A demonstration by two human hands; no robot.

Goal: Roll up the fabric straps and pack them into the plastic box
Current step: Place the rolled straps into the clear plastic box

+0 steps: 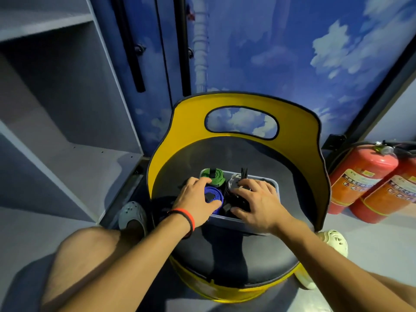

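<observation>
My left hand gripped the rolled blue fabric strap, my right hand the black strap bundle, both inside the clear plastic box

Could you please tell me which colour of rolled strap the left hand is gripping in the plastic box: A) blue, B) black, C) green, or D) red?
A: the left hand curls its fingers and thumb round the blue rolled strap, with the green rolled strap beyond it, while the right hand holds the black straps in the plastic box.
</observation>
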